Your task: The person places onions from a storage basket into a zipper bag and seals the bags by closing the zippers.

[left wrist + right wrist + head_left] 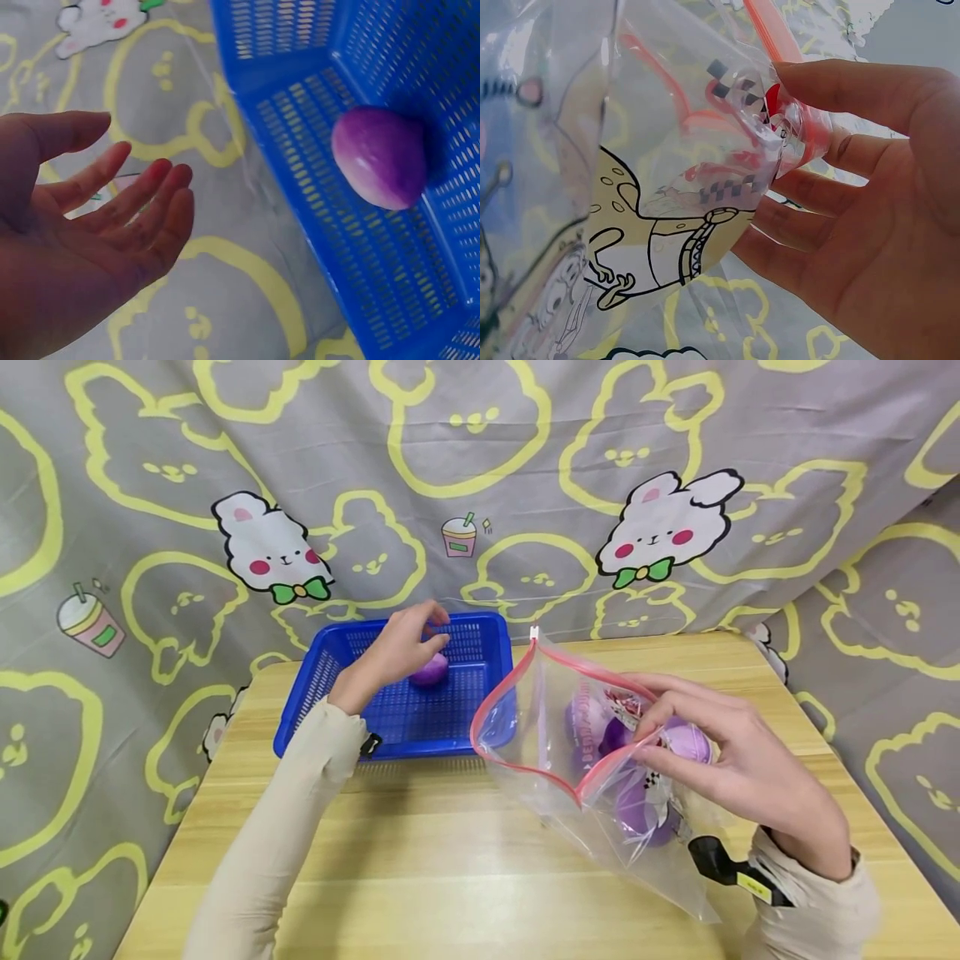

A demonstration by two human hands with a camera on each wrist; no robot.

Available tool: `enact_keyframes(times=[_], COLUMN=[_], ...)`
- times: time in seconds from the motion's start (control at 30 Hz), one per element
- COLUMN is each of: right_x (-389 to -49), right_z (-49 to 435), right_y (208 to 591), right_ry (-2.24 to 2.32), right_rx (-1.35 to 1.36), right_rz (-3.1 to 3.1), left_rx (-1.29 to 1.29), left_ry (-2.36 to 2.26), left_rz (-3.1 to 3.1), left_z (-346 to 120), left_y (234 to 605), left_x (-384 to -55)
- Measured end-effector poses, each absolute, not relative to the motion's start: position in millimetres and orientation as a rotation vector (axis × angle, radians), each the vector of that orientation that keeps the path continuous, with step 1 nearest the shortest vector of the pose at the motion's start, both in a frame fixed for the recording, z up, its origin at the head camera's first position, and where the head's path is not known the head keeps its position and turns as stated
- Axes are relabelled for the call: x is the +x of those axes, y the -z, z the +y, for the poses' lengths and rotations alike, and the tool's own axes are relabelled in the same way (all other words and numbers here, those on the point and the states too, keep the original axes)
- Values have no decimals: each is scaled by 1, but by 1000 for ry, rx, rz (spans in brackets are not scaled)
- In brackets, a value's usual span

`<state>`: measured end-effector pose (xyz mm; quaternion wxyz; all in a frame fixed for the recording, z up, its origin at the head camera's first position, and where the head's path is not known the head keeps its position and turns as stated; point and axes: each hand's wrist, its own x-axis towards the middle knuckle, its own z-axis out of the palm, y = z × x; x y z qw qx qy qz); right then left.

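My left hand (408,642) hovers over the blue plastic basket (315,685), its fingers loosely bent and holding nothing. Below it in the basket lies a rounded purple-and-white onion-like object (381,157); the left wrist view shows a gap between it and the fingers. With thumb and fingers, my right hand (738,752) pinches the rim of a clear zip bag (540,777). The bag's pink-edged mouth gapes toward the basket. Through the printed plastic show several purple rounded things (645,810), partly hidden by the hand and the print. In the right wrist view the bag (667,247) carries cartoon figures.
A white zip slider (534,633) sits at the far corner of the bag's mouth. Basket and bag are side by side on a wooden table (435,877). Behind the table hangs a grey cloth (525,460) with yellow cartoon outlines, close to the basket's back rim.
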<state>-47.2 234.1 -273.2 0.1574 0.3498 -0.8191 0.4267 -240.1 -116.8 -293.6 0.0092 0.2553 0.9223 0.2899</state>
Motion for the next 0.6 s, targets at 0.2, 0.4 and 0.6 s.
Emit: enact_keyframes(times=[0.2,0.4,0.6], right_x=[-48,-48,-49], right_z=[234,234,234], right_y=[274,274,274], right_ry=[-1218,-1218,-1229], right_rx=[990,982,985], right_rz=[-2351,-2362,-2362], left_rx=[702,663,549], left_ry=[-711,-533,-331], left_rz=[2875,2831,2764], left_z=[-116,-114,-114], left_y=[302,317,336], left_x=[-257,-274,-286])
